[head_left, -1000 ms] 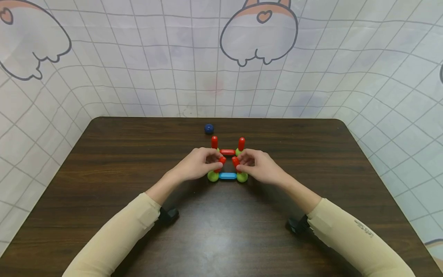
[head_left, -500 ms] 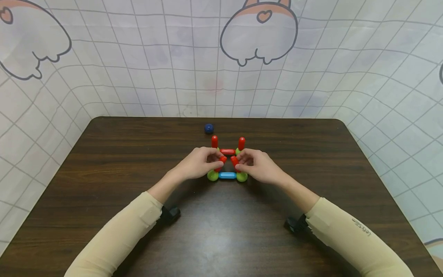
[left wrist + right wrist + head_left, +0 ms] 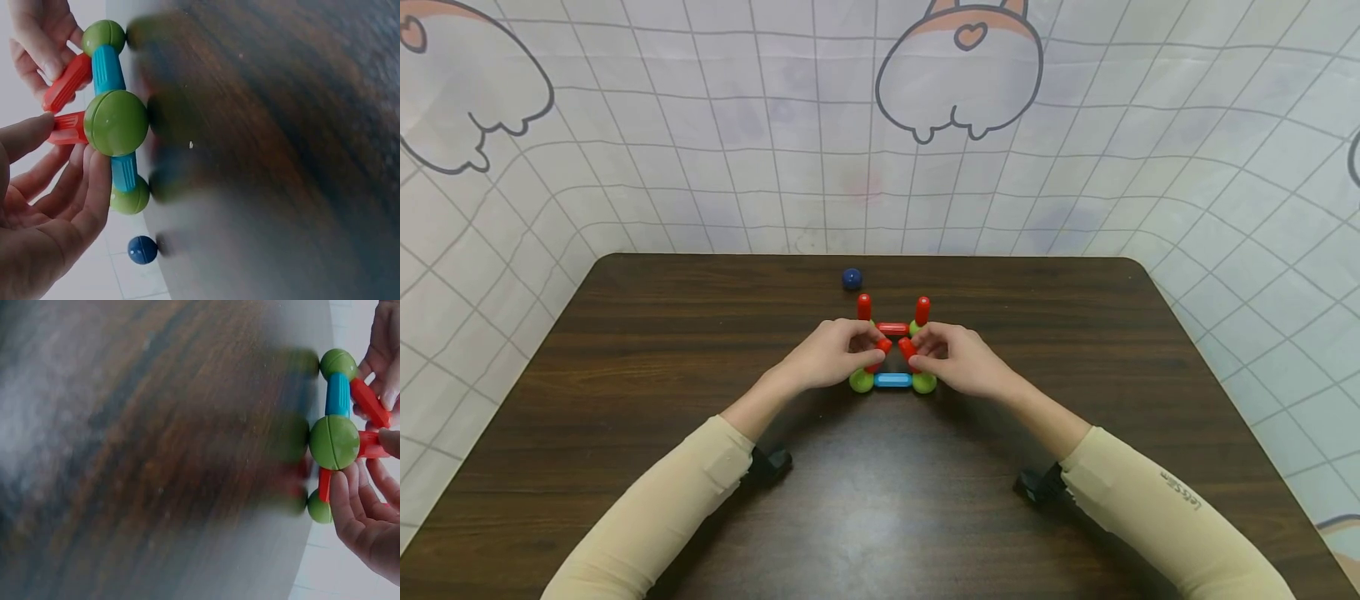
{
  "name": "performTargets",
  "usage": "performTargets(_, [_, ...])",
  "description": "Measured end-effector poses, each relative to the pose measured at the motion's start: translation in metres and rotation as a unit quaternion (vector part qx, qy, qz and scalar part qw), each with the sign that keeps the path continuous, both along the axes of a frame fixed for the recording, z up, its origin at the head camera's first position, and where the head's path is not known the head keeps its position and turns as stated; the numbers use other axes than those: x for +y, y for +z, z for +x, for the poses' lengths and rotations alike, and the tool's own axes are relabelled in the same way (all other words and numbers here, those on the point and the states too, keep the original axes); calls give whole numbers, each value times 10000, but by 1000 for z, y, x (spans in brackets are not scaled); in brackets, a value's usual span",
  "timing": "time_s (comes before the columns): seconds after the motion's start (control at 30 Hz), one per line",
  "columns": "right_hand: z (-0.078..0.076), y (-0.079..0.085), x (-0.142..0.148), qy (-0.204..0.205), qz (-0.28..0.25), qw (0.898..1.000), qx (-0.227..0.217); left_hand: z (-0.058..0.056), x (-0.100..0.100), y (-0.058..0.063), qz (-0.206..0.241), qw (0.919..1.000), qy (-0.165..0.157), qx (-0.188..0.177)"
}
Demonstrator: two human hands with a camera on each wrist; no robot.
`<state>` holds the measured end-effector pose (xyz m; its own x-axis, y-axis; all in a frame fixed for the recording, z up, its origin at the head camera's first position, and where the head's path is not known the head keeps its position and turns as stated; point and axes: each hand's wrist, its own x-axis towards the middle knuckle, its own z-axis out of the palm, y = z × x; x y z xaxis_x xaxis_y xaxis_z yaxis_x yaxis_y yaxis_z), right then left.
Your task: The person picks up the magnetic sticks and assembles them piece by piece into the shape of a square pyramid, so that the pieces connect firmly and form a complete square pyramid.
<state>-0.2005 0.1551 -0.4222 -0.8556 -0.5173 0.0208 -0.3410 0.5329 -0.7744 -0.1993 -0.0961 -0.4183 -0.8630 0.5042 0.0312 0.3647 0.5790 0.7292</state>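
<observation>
A frame of green balls and coloured sticks, like a magnetic building toy, stands on the table. My left hand (image 3: 829, 357) pinches a red stick (image 3: 67, 128) that rises from the near left green ball (image 3: 116, 123). My right hand (image 3: 964, 362) pinches another red stick (image 3: 370, 403) on the near right green ball (image 3: 334, 442). Both sticks lean inward, their tops close but apart in the head view. A blue stick (image 3: 892, 380) joins the two near balls. Behind, a red stick (image 3: 892, 328) links the far balls, partly hidden by my fingers.
Two more red sticks, left (image 3: 864, 307) and right (image 3: 922, 311), stand upright on the far balls. A loose dark blue ball (image 3: 852, 278) lies behind the frame. The brown wooden table (image 3: 880, 517) meets a white gridded curtain (image 3: 760, 167) at its back edge.
The tops of the two pinched red sticks have tilted slightly closer together. Both forearms have shifted a little inward, while the hands stay almost in place.
</observation>
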Motion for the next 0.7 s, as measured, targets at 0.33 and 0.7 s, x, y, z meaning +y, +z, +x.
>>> performTargets(0.33, [-15,2,15,-435,-247,9987,-101,-12,-14,0,187,9940,1068,166])
performTargets(0.7, [-39,-5,10,-818,-933,9920,-223,-34,-12,0,498,9905,1281,-98])
